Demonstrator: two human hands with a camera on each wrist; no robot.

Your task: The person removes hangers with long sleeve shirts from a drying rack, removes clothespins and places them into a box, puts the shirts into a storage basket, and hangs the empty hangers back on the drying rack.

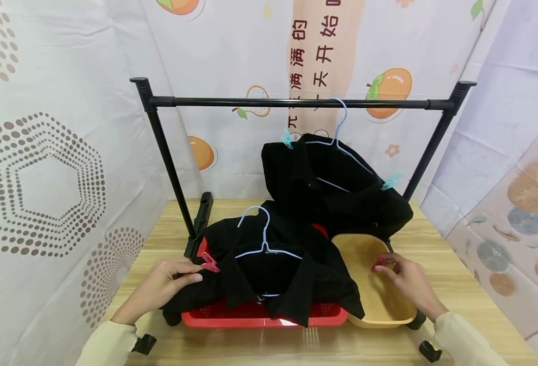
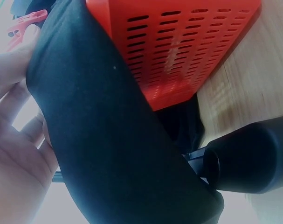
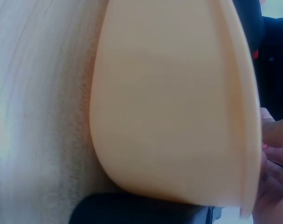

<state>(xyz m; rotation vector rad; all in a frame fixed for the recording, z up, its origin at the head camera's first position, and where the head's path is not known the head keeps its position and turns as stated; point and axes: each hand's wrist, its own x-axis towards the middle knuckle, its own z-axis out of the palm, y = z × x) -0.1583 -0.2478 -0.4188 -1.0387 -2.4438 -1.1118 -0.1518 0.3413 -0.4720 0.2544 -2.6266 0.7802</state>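
Observation:
A black shirt (image 1: pixel 291 284) lies over a red basket (image 1: pixel 269 322), with a light blue hanger (image 1: pixel 265 239) in its collar. A pink clothespin (image 1: pixel 210 262) sits on the shirt's left shoulder, beside the hanger's arm. My left hand (image 1: pixel 172 282) holds the cloth there, its index finger by the clothespin; in the left wrist view some fingers go behind the black fabric (image 2: pixel 113 121). Over the yellow basket (image 1: pixel 365 284), my right hand (image 1: pixel 403 279) pinches a second pink clothespin (image 1: pixel 378 263), mostly hidden by the fingers in the right wrist view.
A black rack bar (image 1: pixel 250 102) spans the back on two posts. From it hangs another black shirt (image 1: pixel 342 203) on a blue hanger (image 1: pixel 340 122), with teal clothespins (image 1: pixel 391 181) at both shoulders. Black rack feet (image 1: pixel 144 344) stand on the wooden table (image 1: pixel 232 351) near the baskets.

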